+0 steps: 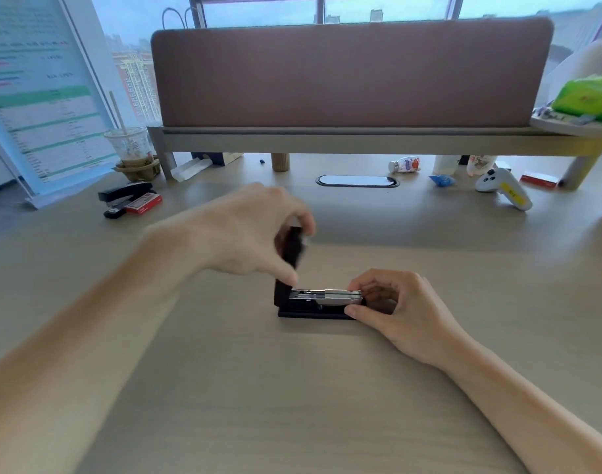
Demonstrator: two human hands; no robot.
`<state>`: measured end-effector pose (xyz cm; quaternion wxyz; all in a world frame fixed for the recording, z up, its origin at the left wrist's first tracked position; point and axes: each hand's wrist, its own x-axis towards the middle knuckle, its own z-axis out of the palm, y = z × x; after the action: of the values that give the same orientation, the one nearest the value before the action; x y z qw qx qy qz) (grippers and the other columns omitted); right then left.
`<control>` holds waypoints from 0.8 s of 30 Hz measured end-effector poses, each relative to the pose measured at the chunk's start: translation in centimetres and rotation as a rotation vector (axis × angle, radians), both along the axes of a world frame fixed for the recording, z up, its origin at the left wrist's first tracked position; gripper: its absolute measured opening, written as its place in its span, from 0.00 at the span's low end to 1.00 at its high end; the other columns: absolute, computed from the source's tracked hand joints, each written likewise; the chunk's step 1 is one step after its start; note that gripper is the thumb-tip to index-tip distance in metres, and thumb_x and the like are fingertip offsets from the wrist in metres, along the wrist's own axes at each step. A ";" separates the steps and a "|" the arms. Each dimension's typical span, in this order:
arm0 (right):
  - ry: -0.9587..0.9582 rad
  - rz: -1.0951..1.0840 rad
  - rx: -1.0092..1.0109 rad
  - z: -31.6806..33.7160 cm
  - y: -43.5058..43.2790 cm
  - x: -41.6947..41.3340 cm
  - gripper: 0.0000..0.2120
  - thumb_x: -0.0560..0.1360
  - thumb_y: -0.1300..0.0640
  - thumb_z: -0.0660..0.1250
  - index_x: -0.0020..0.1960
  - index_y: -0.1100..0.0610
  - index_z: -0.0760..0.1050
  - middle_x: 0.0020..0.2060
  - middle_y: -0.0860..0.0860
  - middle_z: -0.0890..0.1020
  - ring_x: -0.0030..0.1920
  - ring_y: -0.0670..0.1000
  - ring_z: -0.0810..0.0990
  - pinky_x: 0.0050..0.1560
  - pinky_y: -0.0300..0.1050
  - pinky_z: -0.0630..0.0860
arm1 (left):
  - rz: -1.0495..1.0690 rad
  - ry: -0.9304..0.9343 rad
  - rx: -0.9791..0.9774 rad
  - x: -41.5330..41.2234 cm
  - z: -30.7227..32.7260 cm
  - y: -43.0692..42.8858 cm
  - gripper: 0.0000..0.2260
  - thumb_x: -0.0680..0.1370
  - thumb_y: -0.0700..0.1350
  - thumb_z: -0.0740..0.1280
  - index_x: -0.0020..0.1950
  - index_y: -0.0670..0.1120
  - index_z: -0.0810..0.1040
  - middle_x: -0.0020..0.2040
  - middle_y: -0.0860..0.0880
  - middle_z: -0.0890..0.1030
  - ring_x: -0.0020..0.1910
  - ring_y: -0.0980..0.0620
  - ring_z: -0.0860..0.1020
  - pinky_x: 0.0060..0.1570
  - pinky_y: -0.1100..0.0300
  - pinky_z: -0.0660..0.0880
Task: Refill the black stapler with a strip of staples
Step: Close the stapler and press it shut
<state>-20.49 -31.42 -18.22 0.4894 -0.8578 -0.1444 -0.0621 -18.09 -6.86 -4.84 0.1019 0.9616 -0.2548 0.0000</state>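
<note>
A black stapler (310,311) lies on the desk in the middle of the view, its base flat. Its black lid (292,249) is swung up to near vertical. My left hand (255,230) grips that lid from above. The metal staple channel (325,296) lies exposed and level. My right hand (392,302) pinches the channel's right front end, thumb low against the base. Something silvery lies along the channel; whether it is a staple strip I cannot tell.
A second black stapler (122,196) and a red staple box (144,204) lie at the far left. A coffee cup (130,147), a tilted monitor (43,97), a white controller (504,188), a small bottle (404,164) and a pink divider (351,73) ring the desk's back.
</note>
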 end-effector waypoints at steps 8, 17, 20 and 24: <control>-0.004 0.029 0.009 0.4 0.1 0.0 0.13 0.71 0.59 0.80 0.52 0.48 0.83 0.43 0.45 0.90 0.45 0.45 0.89 0.53 0.51 0.85 | -0.053 0.119 -0.141 0.2 -4.2 -4.1 0.14 0.68 0.47 0.82 0.51 0.52 0.83 0.43 0.56 0.88 0.39 0.62 0.83 0.40 0.65 0.78; -0.013 0.034 0.051 0.2 -0.1 0.0 0.30 0.70 0.59 0.81 0.65 0.45 0.69 0.44 0.49 0.89 0.45 0.52 0.88 0.54 0.58 0.84 | 0.129 0.265 -0.289 0.8 -7.4 -5.0 0.28 0.84 0.64 0.55 0.34 0.44 0.66 0.28 0.51 0.69 0.30 0.48 0.69 0.34 0.52 0.64; -0.017 0.026 0.054 0.2 -0.1 -0.1 0.31 0.70 0.60 0.81 0.65 0.45 0.69 0.45 0.49 0.89 0.45 0.50 0.88 0.53 0.55 0.84 | 0.173 0.201 -0.249 0.6 -8.6 -6.0 0.29 0.85 0.61 0.52 0.30 0.45 0.63 0.27 0.48 0.69 0.29 0.47 0.70 0.32 0.53 0.62; -0.020 0.016 0.042 0.2 -0.1 -0.2 0.31 0.69 0.59 0.82 0.65 0.44 0.70 0.45 0.48 0.87 0.45 0.47 0.87 0.51 0.45 0.84 | 0.185 0.166 -0.273 0.7 -9.7 -6.1 0.30 0.85 0.63 0.50 0.29 0.46 0.64 0.28 0.47 0.71 0.32 0.42 0.72 0.36 0.51 0.64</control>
<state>-20.65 -31.49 -17.99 0.5063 -0.8455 -0.1547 -0.0696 -17.35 -12.96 -14.50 0.2516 0.9549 -0.1535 -0.0353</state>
